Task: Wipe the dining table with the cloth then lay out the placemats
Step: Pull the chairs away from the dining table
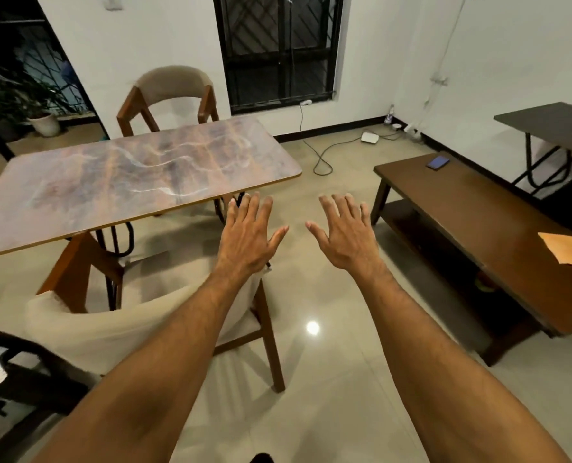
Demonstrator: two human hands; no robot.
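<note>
Hands spread and empty, away from the dining table.

Left hand (248, 235) and right hand (344, 235) hover palm-down over the tiled floor with the fingers wide apart, and they hold nothing. The marble-patterned rectangular worktop (127, 175) of the dining table is to the left and looks bare, so I judge the wiping is not yet begun. A flat orange sheet (568, 248) lies at the right on the low brown wooden table (461, 208). I cannot tell if it is the cloth or a placemat, and taking the wrong one is a risk. The dark phone (437, 162) on the same table could be knocked by a careless reach. The beige padded chair (111, 322) tucked at the near edge may hinder a full wipe. The grey cable (323, 158) on the floor could catch a foot.
</note>
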